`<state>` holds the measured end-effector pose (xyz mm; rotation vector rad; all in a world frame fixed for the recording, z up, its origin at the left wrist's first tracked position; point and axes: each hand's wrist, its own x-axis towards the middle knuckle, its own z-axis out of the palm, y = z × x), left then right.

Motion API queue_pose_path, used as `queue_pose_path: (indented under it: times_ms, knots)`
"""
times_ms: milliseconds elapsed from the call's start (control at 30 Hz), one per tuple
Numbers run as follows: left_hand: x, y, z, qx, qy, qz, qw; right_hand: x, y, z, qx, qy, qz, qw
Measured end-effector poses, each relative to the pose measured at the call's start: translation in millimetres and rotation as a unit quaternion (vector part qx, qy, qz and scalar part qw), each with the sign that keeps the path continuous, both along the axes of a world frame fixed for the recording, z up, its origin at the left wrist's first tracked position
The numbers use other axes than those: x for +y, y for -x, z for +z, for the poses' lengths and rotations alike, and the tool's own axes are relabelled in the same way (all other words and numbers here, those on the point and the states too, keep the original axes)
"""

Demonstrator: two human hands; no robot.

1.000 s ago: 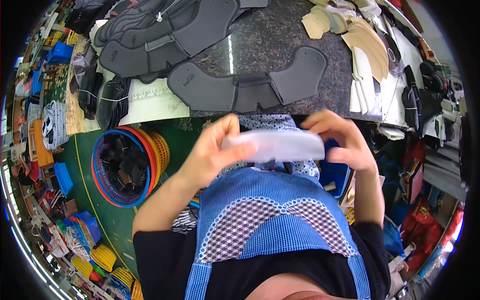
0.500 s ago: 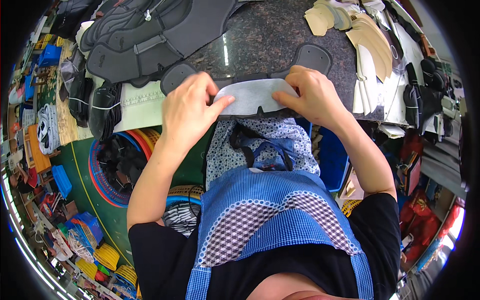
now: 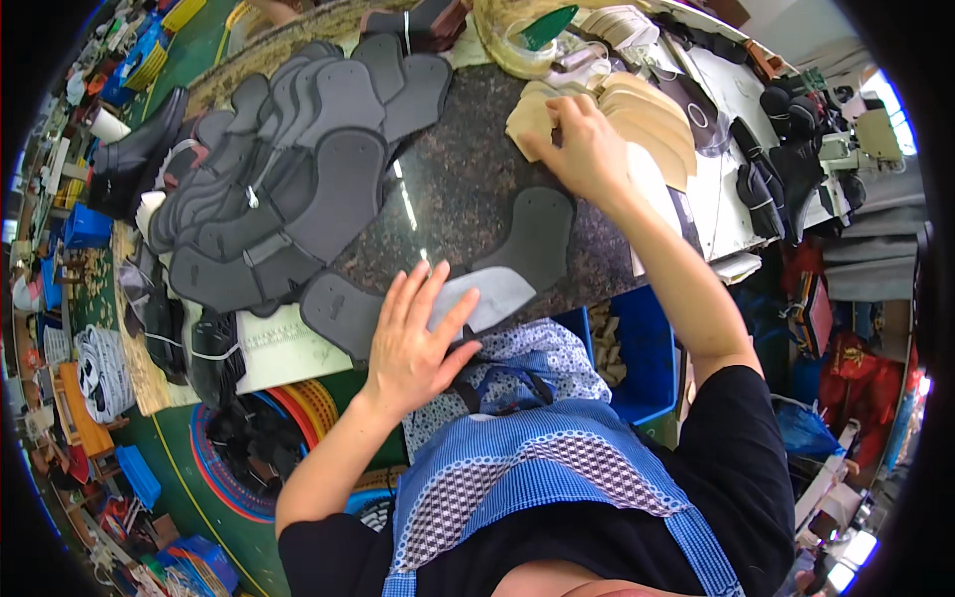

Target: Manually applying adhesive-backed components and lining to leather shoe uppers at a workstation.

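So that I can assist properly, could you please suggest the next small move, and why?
Probably, the right hand should pinch one tan piece: its fingers are at that small pile, while the left hand lies over the pale panel on the dark grey piece.

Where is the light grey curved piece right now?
In the head view, the light grey curved piece lies near the centre, on a dark grey piece at the near edge of the table; the left hand is over its left end.

Pale piece (image 3: pixel 497 298): 9 o'clock end hidden by left hand (image 3: pixel 413 343). Right hand (image 3: pixel 589 154), 1 o'clock: hold on beige pieces (image 3: pixel 527 119) unclear.
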<state>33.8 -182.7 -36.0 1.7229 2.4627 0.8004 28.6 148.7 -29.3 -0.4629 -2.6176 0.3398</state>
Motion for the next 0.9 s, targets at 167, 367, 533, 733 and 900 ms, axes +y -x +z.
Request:
queue_pose_path:
  times_ms: [167, 367, 533, 733, 900]
  knots:
    - [-2, 5, 13, -0.034, 0.015, -0.017, 0.999, 0, 13, -13, 0.020, 0.023, -0.024, 0.999]
    - [44, 45, 38, -0.169, -0.079, 0.020, 0.982, 13, 16, -12, 0.017, 0.048, 0.008, 0.999]
    - [120, 78, 23, -0.450, -0.099, 0.016, 0.887, 3, 14, -9, 0.035, 0.072, 0.005, 0.997]
    - [164, 99, 4, -0.669, -0.165, 0.069, 0.721, -18, 11, -5, 0.057, 0.202, 0.073, 0.975]
    - [154, 106, -6, -0.590, -0.199, 0.084, 0.778, -35, 0, -1, 0.080, 0.272, 0.167, 0.944]
